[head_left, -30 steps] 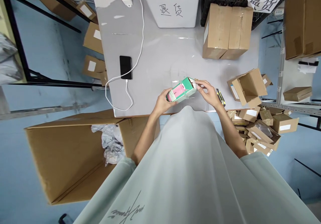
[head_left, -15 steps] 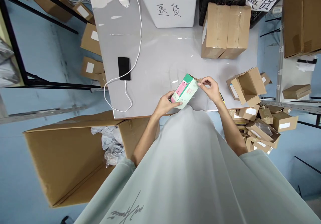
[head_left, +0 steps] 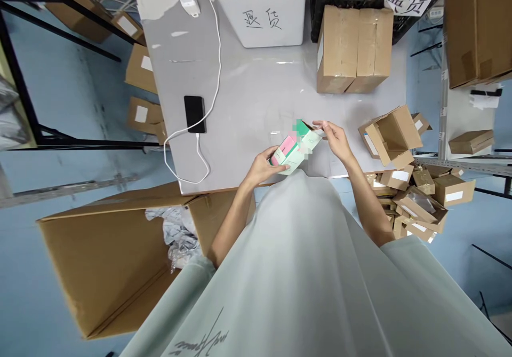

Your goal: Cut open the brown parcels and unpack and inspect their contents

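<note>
A small green, white and pink product box (head_left: 295,146) is held tilted over the front edge of the table. My left hand (head_left: 266,166) is closed around its lower left end, thumb on the near face. At the upper right end, the flap looks lifted and the box partly open. My right hand (head_left: 332,135) pinches that flap between thumb and fingers. Whatever is inside the box is hidden. Part of its printed face is blurred.
On the table (head_left: 248,95) lie a black phone (head_left: 194,113) with a white cable, a white bin (head_left: 268,18), two taped cartons (head_left: 354,50) and an opened carton (head_left: 392,135). A large carton (head_left: 108,261) with crumpled plastic stands left; small cartons (head_left: 420,202) are heaped right.
My right hand has shifted slightly right, pulling the box's end flap outward so the end stands more open. My left hand keeps its hold. The view has shifted a little.
</note>
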`<action>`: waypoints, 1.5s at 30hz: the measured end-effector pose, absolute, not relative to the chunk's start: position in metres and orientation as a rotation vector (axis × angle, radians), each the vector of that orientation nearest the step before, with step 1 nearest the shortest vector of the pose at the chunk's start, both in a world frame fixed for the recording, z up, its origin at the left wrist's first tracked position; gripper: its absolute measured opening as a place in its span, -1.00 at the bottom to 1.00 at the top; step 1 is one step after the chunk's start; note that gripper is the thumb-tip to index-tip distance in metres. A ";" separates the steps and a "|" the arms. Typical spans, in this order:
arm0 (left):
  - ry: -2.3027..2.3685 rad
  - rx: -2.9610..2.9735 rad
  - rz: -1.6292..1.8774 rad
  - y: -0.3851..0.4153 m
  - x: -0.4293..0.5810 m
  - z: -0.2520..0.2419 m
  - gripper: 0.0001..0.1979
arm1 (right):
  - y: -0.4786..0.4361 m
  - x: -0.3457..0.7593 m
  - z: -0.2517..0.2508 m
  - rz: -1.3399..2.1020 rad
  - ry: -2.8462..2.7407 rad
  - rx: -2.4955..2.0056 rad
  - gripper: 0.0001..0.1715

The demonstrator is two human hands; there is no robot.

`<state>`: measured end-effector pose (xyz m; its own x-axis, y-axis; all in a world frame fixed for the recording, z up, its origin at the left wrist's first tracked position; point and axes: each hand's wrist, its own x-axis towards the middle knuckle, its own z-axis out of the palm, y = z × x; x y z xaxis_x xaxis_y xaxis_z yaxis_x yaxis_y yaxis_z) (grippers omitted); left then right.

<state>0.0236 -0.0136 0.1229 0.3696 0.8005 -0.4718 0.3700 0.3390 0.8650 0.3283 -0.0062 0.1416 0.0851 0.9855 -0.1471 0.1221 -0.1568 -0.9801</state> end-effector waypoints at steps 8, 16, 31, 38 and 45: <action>1.223 1.273 0.383 -0.011 0.024 0.127 -0.07 | -0.009 0.339 0.143 1.299 -1.184 -1.435 -0.28; 1.222 1.374 0.342 -0.011 0.018 0.118 -0.01 | -0.013 0.346 0.142 1.548 -1.110 -1.328 -0.36; 1.274 1.668 0.215 -0.018 0.014 0.109 -0.23 | -0.008 0.346 0.105 1.837 -1.147 -1.511 -0.53; 1.290 1.493 0.264 -0.020 -0.004 0.102 -0.13 | -0.012 0.353 0.109 1.539 -0.946 -1.556 -0.47; 1.283 1.345 0.308 -0.012 -0.008 0.102 -0.02 | -0.003 0.364 0.111 1.339 -0.850 -1.555 -0.20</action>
